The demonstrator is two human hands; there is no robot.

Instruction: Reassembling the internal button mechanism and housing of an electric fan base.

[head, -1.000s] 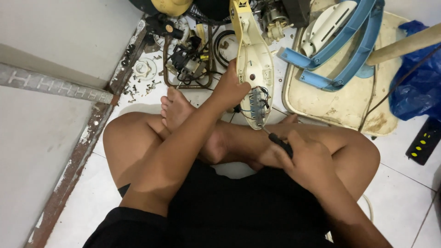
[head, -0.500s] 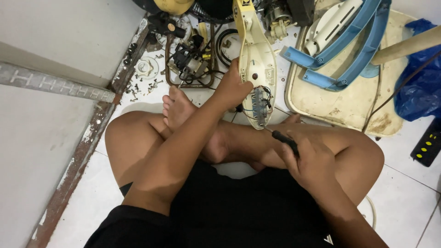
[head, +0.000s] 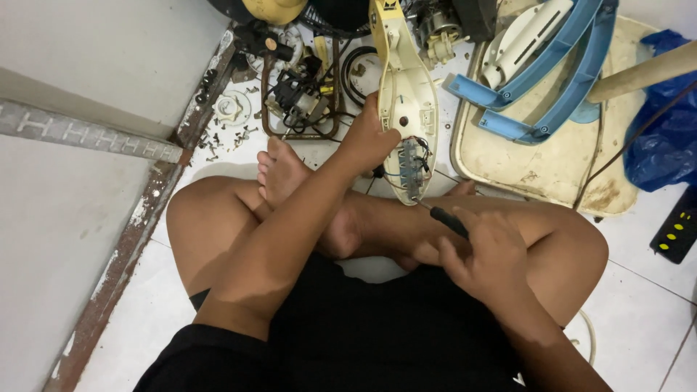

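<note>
White floor tiles [head: 639, 290] carry the clutter around your crossed legs. Your left hand [head: 370, 141] grips the cream casing [head: 406, 116], long axis pointing away from you. Your right hand [head: 483, 254] clasps a screwdriver [head: 444, 218], tip touching the casing's near end.

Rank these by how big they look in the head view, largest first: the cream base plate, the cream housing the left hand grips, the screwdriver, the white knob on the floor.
1. cream base plate
2. cream housing, gripped by the left hand
3. screwdriver in the right hand, though the hand hides much of it
4. white knob; its ranking against the screwdriver is unsure
</note>
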